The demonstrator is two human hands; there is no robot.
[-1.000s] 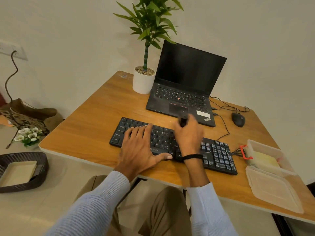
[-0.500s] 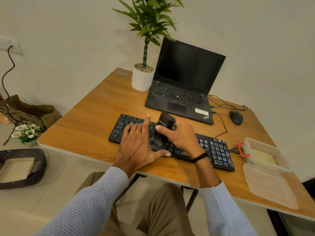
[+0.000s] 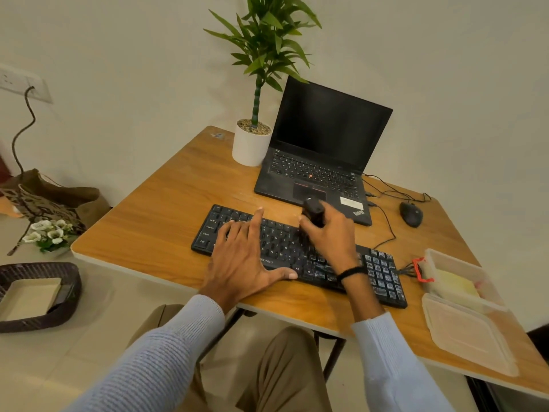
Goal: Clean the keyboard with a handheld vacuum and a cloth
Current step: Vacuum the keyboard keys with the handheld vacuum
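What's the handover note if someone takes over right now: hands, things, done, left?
Left grip: open, flat on the keyboard, fingers straight, steadying its left half.
Right grip: curled round the vacuum, held over the middle keys; its tip is hidden.
Box on the table's right edge, open, with something yellow in it, maybe the cloth; I cannot tell. Its lid lies in front of it.
Done: vacuum in hand, at the keys.
Left: finish vacuuming, then wipe with the cloth.
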